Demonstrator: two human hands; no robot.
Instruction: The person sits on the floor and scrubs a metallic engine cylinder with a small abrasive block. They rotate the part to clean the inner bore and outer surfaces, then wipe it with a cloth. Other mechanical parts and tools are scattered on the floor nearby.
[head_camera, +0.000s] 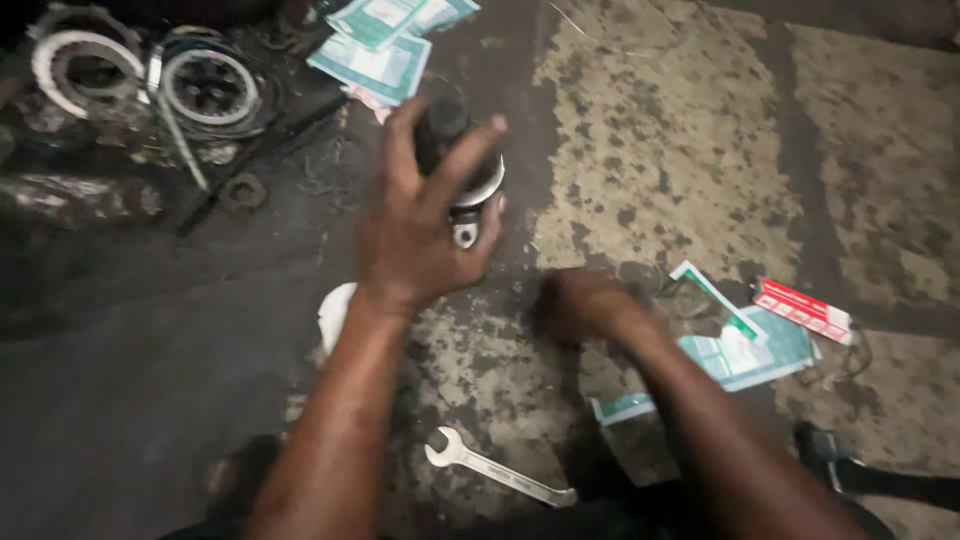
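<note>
My left hand (415, 220) is raised over the oily floor and grips a dark cylindrical metal part (462, 170) with a silver band and a small fitting at its lower end. My right hand (580, 305) is lower, close to the stained floor, its fingers curled and blurred; whether it holds anything is unclear. A silver open-ended spanner (495, 470) lies on the floor between my forearms.
Round metal rings and clutch-like discs (140, 85) lie at the upper left with dark rods. Green and white cartons (385, 40) sit at the top; more torn cartons (745, 345) and a red packet (805, 308) lie right. A white object (335, 310) shows behind my left wrist.
</note>
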